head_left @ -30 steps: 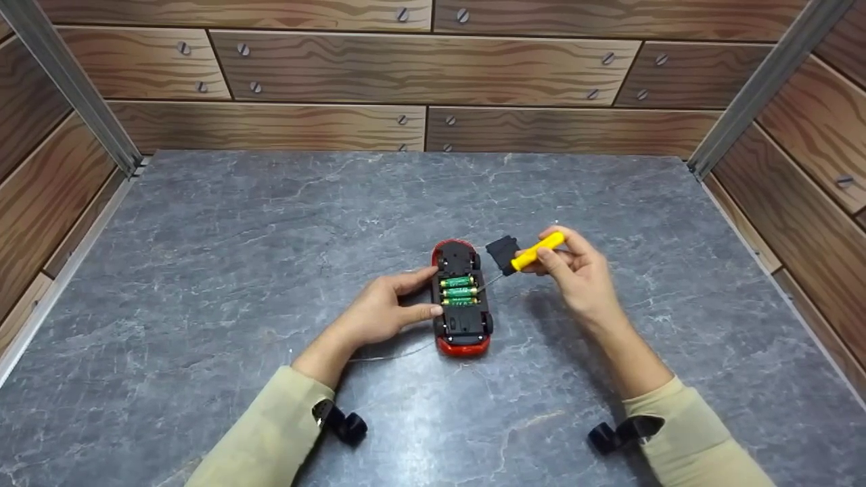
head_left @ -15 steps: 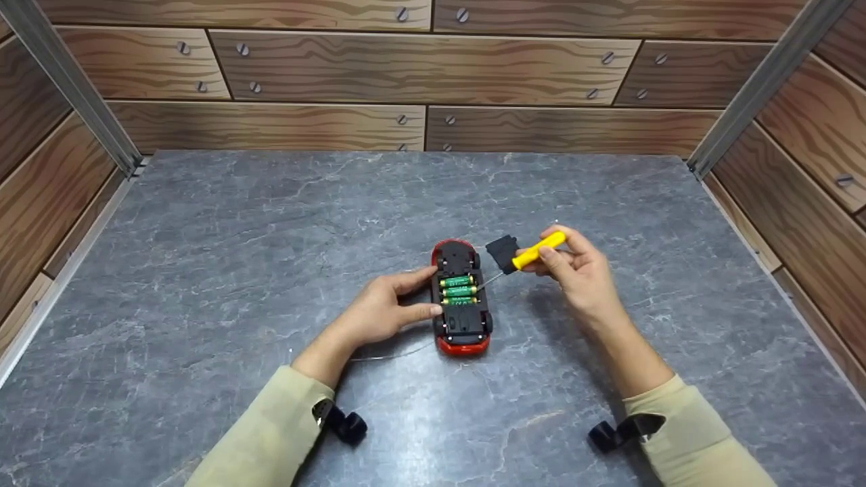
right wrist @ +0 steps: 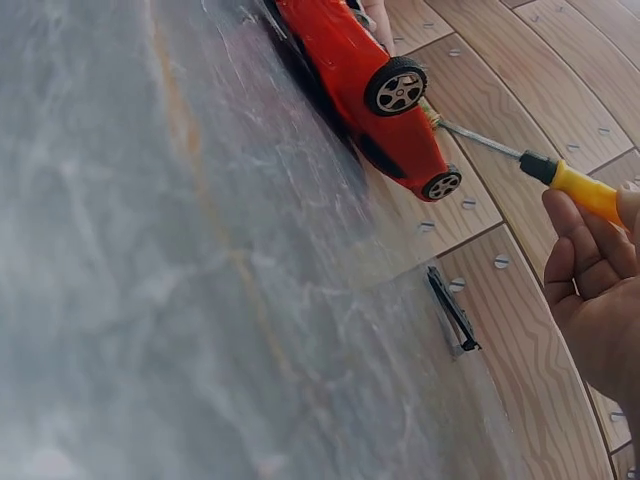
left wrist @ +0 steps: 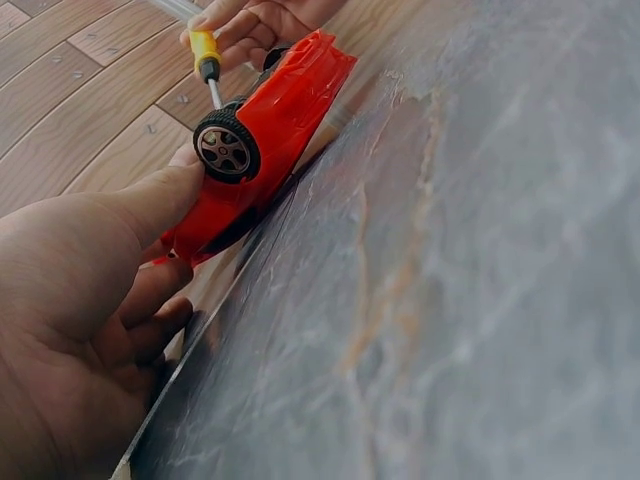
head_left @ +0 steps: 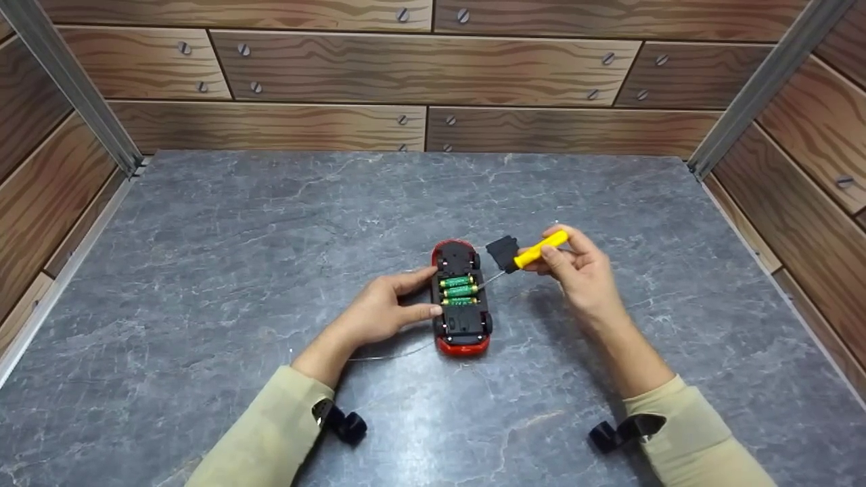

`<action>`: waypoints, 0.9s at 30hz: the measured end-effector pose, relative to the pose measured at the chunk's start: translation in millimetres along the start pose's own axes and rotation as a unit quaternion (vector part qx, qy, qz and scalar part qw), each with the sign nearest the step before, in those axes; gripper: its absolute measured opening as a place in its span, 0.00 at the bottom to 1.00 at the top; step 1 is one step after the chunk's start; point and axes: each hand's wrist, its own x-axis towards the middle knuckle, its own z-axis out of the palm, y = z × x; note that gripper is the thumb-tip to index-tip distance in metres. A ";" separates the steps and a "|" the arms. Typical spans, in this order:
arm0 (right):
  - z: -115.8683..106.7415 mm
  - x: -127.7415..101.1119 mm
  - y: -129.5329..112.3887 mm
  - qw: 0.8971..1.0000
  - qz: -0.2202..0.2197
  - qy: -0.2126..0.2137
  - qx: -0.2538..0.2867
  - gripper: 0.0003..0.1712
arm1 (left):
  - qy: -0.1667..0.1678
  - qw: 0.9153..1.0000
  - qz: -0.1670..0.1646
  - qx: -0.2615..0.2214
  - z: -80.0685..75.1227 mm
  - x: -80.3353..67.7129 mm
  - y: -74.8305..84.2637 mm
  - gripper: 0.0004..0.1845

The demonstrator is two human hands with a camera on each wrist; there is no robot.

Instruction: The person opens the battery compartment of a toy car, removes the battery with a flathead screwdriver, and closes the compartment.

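Observation:
A red toy car (head_left: 462, 346) lies upside down with its black underside up and its battery bay uncovered. Three green batteries (head_left: 460, 291) sit side by side in the bay. My left hand (head_left: 375, 308) holds the car by its left side; in the left wrist view, the thumb (left wrist: 165, 200) lies by a wheel (left wrist: 226, 146) and other fingers are lower on the body. A screwdriver (head_left: 541, 249) with a yellow handle is pinched in my right hand (head_left: 585, 277), its shaft slanting down to the batteries' right ends. Whether the tip touches a battery is too small to tell.
A black battery cover (head_left: 502, 251) lies on the grey marbled table (head_left: 304, 210), just right of the car and partly behind the screwdriver. A thin wire (head_left: 392, 356) runs left from the car along the table. Wood-patterned walls (head_left: 433, 67) enclose the back and sides.
The screwdriver's handle has shifted slightly up and to the right, its tip staying by the batteries' right ends. My left hand and the car have not visibly moved.

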 end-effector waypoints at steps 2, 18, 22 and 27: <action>0.0 -0.1 -0.1 1.000 0.002 -0.001 -0.006 0.13 | 0.000 1.000 0.000 -0.001 0.1 -0.1 -0.2 0.40; 0.3 1.2 0.3 1.000 -0.016 -0.011 0.012 0.15 | -0.001 1.000 0.005 0.003 -0.8 0.2 -0.2 0.39; 0.2 0.8 -1.5 1.000 -0.014 -0.006 0.010 0.14 | -0.003 1.000 0.002 -0.001 -0.6 0.0 1.3 0.39; 0.6 0.8 -1.9 1.000 -0.011 -0.001 0.015 0.14 | -0.003 1.000 0.002 -0.006 -0.4 -0.5 2.2 0.39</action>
